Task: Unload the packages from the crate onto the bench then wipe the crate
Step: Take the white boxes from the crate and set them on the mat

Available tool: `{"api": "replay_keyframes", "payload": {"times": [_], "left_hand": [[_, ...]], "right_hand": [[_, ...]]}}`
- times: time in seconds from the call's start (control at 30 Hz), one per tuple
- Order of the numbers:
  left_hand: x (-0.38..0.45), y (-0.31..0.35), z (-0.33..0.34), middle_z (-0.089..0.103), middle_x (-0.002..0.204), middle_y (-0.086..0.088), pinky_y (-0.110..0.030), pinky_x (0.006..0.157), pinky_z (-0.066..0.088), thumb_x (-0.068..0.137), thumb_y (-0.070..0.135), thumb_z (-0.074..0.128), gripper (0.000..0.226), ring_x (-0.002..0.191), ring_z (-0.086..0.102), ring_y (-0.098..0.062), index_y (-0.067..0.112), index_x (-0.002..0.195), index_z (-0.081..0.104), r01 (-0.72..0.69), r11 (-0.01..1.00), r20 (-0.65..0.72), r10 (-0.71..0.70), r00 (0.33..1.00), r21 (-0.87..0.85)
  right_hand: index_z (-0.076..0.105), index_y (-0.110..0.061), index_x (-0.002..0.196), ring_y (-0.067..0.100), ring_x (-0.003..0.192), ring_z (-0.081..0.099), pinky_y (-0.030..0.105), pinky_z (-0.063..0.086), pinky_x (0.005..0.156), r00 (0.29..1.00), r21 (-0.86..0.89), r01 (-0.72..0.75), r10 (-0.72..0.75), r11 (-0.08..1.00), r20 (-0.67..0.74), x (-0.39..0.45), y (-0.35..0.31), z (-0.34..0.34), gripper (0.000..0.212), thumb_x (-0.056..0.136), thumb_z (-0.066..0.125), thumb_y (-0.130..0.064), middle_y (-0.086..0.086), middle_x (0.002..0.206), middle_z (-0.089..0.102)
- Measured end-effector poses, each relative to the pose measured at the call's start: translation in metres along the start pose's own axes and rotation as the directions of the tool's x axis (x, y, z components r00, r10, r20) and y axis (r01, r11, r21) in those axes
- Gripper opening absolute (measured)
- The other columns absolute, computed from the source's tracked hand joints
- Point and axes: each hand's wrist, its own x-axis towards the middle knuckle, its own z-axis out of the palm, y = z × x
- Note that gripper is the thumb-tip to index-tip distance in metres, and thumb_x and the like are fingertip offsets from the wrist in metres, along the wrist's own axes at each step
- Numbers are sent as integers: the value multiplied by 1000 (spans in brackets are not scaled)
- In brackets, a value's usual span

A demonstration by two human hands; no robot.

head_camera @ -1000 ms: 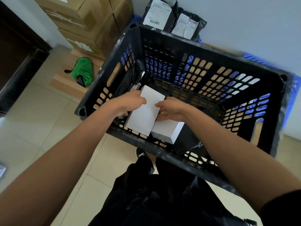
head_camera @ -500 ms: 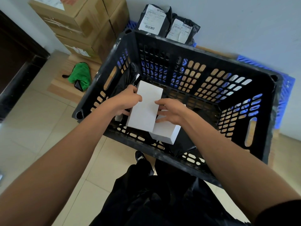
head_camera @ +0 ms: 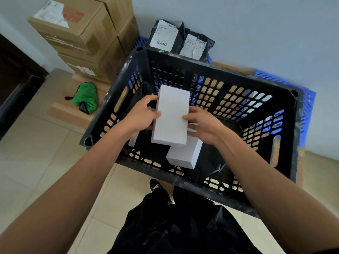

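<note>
A black slatted crate (head_camera: 286,136) stands in front of me. Inside it, both hands hold white boxes. My left hand (head_camera: 141,117) grips the left edge of the upper white box (head_camera: 171,116). My right hand (head_camera: 203,123) holds its right edge, fingers curled round it. A second white box (head_camera: 185,155) sits just under the first, by the right hand. A third white piece (head_camera: 132,142) peeks out below my left wrist. A black plastic bag (head_camera: 209,167) lies on the crate floor. Two black mailer bags (head_camera: 180,40) with labels lean against the wall behind the crate.
Stacked cardboard cartons (head_camera: 82,37) stand at the back left. A green cloth (head_camera: 86,97) lies on a low wooden bench (head_camera: 60,110) left of the crate. A blue plastic crate (head_camera: 310,107) shows behind at right. Tiled floor lies left and below.
Both hands have lifted the white boxes higher inside the crate, and the upper box now reaches further toward the far wall.
</note>
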Motion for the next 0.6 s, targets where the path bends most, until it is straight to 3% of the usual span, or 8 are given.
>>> {"api": "replay_keyframes", "payload": {"times": [0.07,0.17,0.33,0.5,0.6], "left_hand": [[-6,7,-2,63,126,-2,-44,95,57,102,7,57,54,117,62,-20,32,148,44,-50,996,-3,50,999,-69],[-10,16,-3,65,127,-3,-44,96,57,102,5,56,52,118,62,-16,35,144,49,-127,981,-23,125,992,-144],[-16,34,-6,74,112,5,-25,82,54,103,4,54,51,100,69,-3,33,145,53,-213,946,-43,209,977,-246],[-22,40,-12,77,112,9,-37,98,56,102,6,58,48,110,70,-8,32,142,57,-325,900,4,341,940,-290],[-26,40,-12,70,125,13,-37,102,55,102,13,60,40,115,66,-5,31,137,62,-480,862,-51,478,877,-167]], "right_hand": [[60,-30,132,28,115,65,52,53,99,998,47,47,-48,998,36,-10,-7,-5,43,97,62,-5,5,127,66],[58,-39,130,29,116,67,51,55,97,987,77,124,-131,989,94,-25,-17,-11,45,98,60,-7,6,130,66],[44,-43,149,33,119,67,59,53,99,953,91,219,-234,971,194,-45,-24,-20,64,99,60,-8,6,136,66],[37,-35,155,33,117,68,59,54,97,908,113,398,-408,911,92,-66,-21,-16,65,100,59,-9,9,132,68],[38,-26,155,36,118,67,62,54,95,880,141,469,-475,872,2,-72,-18,-10,62,99,61,-9,13,131,68]]}}
